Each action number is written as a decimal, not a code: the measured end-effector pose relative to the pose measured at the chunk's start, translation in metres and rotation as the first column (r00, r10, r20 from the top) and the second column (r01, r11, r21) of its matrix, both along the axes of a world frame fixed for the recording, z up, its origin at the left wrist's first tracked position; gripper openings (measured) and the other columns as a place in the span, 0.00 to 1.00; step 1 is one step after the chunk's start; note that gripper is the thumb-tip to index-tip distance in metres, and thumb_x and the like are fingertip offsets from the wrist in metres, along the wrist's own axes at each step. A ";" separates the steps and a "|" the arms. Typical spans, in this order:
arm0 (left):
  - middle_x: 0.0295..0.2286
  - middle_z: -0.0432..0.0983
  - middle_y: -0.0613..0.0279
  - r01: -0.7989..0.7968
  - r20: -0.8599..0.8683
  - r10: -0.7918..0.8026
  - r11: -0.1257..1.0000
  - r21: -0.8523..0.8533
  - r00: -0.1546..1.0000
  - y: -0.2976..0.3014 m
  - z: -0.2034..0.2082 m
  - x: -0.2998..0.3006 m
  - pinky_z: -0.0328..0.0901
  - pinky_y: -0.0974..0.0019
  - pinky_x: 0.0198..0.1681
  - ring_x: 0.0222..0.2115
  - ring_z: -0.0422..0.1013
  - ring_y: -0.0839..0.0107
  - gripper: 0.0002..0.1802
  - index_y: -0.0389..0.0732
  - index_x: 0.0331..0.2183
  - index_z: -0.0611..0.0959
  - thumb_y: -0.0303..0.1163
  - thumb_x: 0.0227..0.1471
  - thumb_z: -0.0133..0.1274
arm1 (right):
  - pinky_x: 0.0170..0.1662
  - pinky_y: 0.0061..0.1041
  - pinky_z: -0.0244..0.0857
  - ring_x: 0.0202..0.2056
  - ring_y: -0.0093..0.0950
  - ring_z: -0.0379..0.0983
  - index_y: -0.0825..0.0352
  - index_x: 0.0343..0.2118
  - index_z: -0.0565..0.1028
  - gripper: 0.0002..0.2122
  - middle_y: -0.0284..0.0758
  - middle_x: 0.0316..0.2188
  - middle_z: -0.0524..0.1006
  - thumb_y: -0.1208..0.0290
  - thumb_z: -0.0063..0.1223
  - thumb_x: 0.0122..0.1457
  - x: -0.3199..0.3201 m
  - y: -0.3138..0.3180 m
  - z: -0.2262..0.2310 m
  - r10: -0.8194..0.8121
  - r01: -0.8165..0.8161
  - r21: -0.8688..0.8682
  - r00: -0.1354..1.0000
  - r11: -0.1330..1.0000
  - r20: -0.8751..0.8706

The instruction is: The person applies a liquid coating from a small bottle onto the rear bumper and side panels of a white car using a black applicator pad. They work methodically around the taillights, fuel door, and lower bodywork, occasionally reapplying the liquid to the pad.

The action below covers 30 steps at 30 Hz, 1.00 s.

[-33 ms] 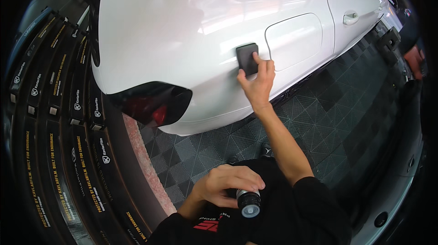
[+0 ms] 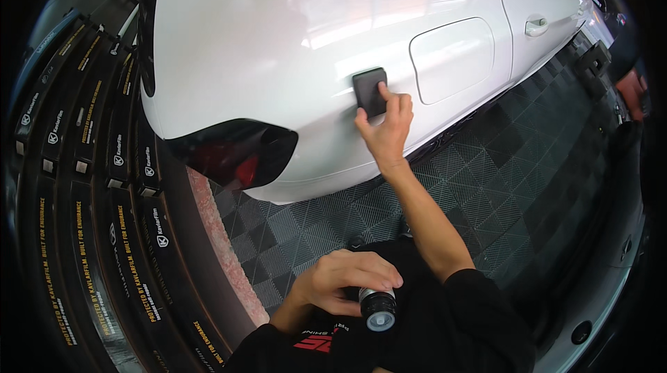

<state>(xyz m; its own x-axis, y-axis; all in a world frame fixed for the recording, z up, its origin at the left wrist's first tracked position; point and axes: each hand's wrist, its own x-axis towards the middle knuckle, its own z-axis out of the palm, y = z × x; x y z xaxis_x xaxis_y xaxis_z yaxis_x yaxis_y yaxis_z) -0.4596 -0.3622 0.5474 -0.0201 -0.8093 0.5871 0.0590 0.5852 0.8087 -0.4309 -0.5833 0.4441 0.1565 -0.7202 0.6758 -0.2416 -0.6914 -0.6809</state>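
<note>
Out over the rear side panel of a white car (image 2: pixel 229 39), my right hand (image 2: pixel 392 126) grips a dark grey block-shaped applicator pad (image 2: pixel 369 91). The pad lies against the paint, left of the fuel flap (image 2: pixel 453 60) and right of the dark tail light (image 2: pixel 240 154). Thumb and fingers hold its near end. Close to my body, my left hand (image 2: pixel 351 279) is closed round a small dark bottle (image 2: pixel 377 303). Its pale, translucent nozzle end faces me; the palm side of that hand is hidden.
Tall black printed cartons (image 2: pixel 83 234) stand along the left, beside a pinkish stone edge (image 2: pixel 222 234). Dark ribbed floor tiles (image 2: pixel 326 220) lie below the car. Another vehicle (image 2: pixel 597 303) curves along the right rim, and another person's arm (image 2: pixel 631 95) shows at the far right.
My right hand and the pad have slid slightly left along the panel, away from the fuel flap. The left hand keeps hold of the bottle in nearly the same place.
</note>
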 end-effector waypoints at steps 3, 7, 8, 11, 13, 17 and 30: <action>0.33 0.79 0.40 -0.040 0.021 0.040 0.999 -0.013 0.999 0.038 0.000 0.018 0.76 0.55 0.33 0.32 0.78 0.48 0.21 0.31 0.38 0.78 0.26 0.42 0.67 | 0.45 0.38 0.58 0.42 0.37 0.65 0.65 0.49 0.69 0.30 0.38 0.40 0.68 0.72 0.65 0.37 0.036 0.057 -0.023 0.021 -0.021 -0.001 0.998 1.000 0.067; 0.32 0.79 0.41 -0.060 0.039 0.060 0.998 0.014 0.997 0.082 0.001 0.038 0.76 0.53 0.32 0.32 0.78 0.48 0.23 0.30 0.40 0.77 0.27 0.41 0.68 | 0.46 0.39 0.57 0.44 0.40 0.66 0.61 0.50 0.67 0.31 0.40 0.42 0.68 0.75 0.64 0.38 0.068 0.113 -0.044 -0.012 0.009 0.028 0.990 1.000 0.138; 0.33 0.79 0.41 -0.079 0.051 0.077 0.996 0.037 0.996 0.091 0.001 0.041 0.75 0.55 0.32 0.33 0.78 0.49 0.23 0.31 0.40 0.77 0.26 0.41 0.67 | 0.47 0.39 0.57 0.45 0.40 0.66 0.59 0.50 0.68 0.30 0.41 0.43 0.68 0.75 0.64 0.38 0.074 0.125 -0.050 0.012 -0.017 0.035 0.992 0.999 0.128; 0.33 0.79 0.42 -0.126 0.061 0.120 0.987 0.103 0.991 0.112 0.005 0.043 0.75 0.58 0.33 0.33 0.79 0.51 0.23 0.33 0.41 0.78 0.23 0.39 0.66 | 0.49 0.40 0.56 0.47 0.39 0.66 0.56 0.49 0.70 0.28 0.41 0.44 0.68 0.72 0.63 0.40 0.079 0.141 -0.058 -0.008 0.002 0.051 0.994 0.999 0.109; 0.33 0.79 0.42 -0.121 0.031 0.119 0.988 0.092 0.992 0.117 0.002 0.046 0.75 0.57 0.33 0.33 0.79 0.50 0.23 0.33 0.40 0.78 0.23 0.39 0.66 | 0.49 0.41 0.55 0.48 0.38 0.66 0.56 0.48 0.71 0.26 0.41 0.45 0.69 0.72 0.62 0.40 0.078 0.131 -0.060 -0.084 0.082 0.025 0.989 0.996 0.119; 0.32 0.80 0.44 -0.162 0.057 0.156 0.981 0.110 0.986 0.119 0.004 0.046 0.75 0.55 0.34 0.32 0.79 0.51 0.23 0.34 0.39 0.78 0.28 0.39 0.69 | 0.49 0.41 0.55 0.48 0.36 0.67 0.56 0.48 0.74 0.25 0.39 0.49 0.70 0.73 0.61 0.42 0.056 0.085 -0.055 -0.194 0.192 0.032 0.977 0.981 0.093; 0.33 0.79 0.41 -0.085 -0.006 0.086 0.987 0.134 0.996 -0.004 -0.006 0.001 0.76 0.52 0.35 0.32 0.79 0.48 0.28 0.32 0.40 0.76 0.28 0.36 0.72 | 0.54 0.38 0.53 0.51 0.32 0.67 0.55 0.51 0.77 0.23 0.36 0.51 0.70 0.73 0.57 0.48 -0.075 -0.157 -0.040 -0.375 0.359 0.144 0.921 0.922 0.106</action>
